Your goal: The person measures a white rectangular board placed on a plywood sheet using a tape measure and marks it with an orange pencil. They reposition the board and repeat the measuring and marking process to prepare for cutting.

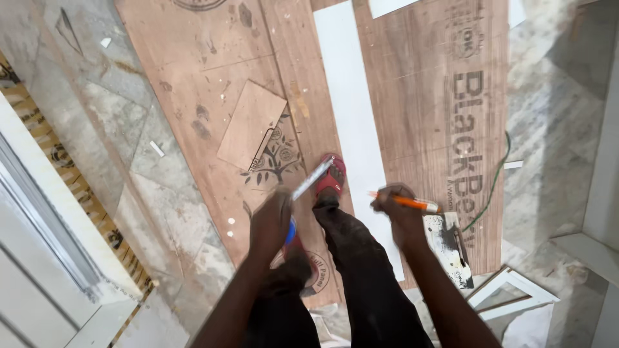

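Left hand [271, 222]: closed around a blurred metal ruler [312, 178], which angles up toward the red sandal [332, 176].
Right hand [398, 216]: pinches an orange pencil [406, 202], tip pointing left over the white strip [353, 122].
Surface: plywood sheets [213, 71] lying on the marble floor [554, 129].

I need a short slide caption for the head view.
Standing on plywood sheets, left hand holds a metal ruler, right hand an orange pencil.

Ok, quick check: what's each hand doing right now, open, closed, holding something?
Left hand: closed on a blurred silvery flat metal strip, perhaps a ruler.
Right hand: closed on an orange pencil, above the brown plywood sheet.
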